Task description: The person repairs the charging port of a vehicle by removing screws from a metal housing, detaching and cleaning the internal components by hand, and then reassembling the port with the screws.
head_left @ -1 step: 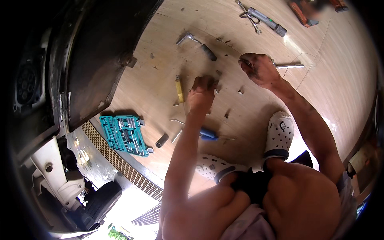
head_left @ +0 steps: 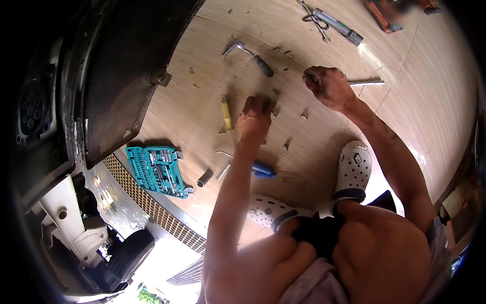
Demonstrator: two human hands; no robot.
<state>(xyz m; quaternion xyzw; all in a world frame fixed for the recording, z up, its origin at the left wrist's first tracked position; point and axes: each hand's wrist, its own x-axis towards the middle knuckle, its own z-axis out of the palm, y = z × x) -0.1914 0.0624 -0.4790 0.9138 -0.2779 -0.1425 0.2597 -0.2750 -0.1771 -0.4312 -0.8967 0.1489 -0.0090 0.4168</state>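
My left hand is low over the wood-patterned floor, its fingers curled down and together. A small metal bolt lies right by those fingertips; whether they grip anything is hidden. To the right, my right hand is closed with darkened fingertips, and what it may hold is too small to name. Behind its wrist lies a silver metal bar. Between and below the hands are a loose bolt and another small screw. A yellow-handled tool rests left of my left hand.
A ratchet with a black grip lies ahead, with a lit flashlight and a wrench beyond. At left are an open teal socket set, a short tube and a dark panel. A blue-handled screwdriver is near my shoes.
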